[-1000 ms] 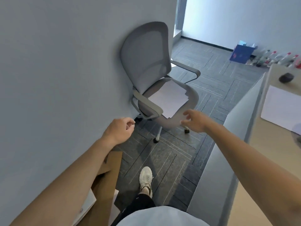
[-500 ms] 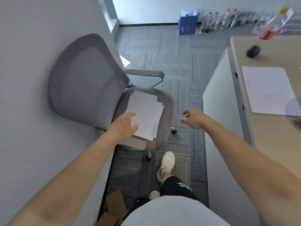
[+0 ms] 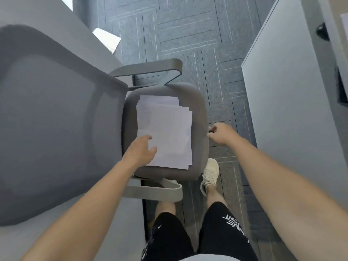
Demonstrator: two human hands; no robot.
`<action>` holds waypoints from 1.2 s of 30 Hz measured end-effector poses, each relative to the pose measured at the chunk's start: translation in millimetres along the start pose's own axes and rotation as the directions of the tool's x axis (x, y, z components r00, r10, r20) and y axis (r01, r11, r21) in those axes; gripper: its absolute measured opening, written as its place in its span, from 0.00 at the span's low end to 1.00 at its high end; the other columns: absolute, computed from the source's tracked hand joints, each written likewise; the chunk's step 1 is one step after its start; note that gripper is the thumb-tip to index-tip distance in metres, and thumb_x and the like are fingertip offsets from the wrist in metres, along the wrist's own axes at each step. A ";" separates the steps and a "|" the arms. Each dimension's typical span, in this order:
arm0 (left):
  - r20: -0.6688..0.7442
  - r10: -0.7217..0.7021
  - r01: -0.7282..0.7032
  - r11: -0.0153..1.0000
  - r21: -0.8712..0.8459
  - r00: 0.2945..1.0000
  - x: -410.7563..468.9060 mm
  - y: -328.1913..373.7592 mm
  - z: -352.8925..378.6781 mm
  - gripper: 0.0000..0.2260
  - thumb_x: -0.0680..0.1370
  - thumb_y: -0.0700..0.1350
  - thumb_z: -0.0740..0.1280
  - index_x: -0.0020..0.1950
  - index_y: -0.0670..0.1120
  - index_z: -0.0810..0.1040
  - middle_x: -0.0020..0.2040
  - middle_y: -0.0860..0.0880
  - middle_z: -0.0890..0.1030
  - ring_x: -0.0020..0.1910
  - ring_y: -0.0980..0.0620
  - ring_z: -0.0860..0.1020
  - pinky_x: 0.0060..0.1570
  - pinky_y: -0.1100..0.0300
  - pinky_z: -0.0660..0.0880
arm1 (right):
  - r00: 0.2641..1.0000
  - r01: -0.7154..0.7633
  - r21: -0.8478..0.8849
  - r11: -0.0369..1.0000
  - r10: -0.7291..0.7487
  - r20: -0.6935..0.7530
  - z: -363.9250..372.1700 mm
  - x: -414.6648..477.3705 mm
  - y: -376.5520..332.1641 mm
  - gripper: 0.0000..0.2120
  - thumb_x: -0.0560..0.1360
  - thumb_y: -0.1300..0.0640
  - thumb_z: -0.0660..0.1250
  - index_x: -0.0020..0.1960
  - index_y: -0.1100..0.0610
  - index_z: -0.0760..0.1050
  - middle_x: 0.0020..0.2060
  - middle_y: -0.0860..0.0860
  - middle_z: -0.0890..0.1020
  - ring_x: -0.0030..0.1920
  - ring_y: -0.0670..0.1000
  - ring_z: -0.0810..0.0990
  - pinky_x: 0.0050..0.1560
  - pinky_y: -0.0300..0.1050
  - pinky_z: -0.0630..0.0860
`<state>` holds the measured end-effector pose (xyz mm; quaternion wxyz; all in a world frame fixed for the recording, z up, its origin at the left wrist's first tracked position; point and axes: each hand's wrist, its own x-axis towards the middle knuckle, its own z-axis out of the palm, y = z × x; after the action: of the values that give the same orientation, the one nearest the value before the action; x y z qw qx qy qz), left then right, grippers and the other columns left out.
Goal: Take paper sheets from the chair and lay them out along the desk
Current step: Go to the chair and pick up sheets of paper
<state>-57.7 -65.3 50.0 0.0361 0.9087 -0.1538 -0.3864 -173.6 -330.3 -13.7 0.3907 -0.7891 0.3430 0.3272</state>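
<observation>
The grey chair (image 3: pixel 56 119) holds the stack of paper sheets (image 3: pixel 165 129) on its seat. My left hand (image 3: pixel 140 150) rests, fingers extended, on the stack's near left corner. My right hand (image 3: pixel 221 133) hangs loosely curled and empty just beside the seat's right edge.

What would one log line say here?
left hand: rests on paper stack | right hand: beside chair seat edge | stack: unlifted
</observation>
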 end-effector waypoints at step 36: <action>0.205 0.045 -0.006 0.982 -0.186 0.978 187.2 -49.7 162.0 0.45 0.79 0.65 0.55 0.78 0.41 0.31 0.77 0.46 0.27 0.77 0.48 0.29 0.74 0.46 0.32 | 0.769 -0.269 0.682 0.680 0.578 -0.273 170.4 153.4 -28.7 0.10 0.73 0.58 0.69 0.38 0.57 0.69 0.36 0.51 0.76 0.35 0.53 0.72 0.34 0.43 0.69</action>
<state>-38.3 -67.0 -201.7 0.1090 0.8539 -0.1319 -0.4915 -108.6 -217.6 -204.6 0.4372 -0.5691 0.6915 0.0826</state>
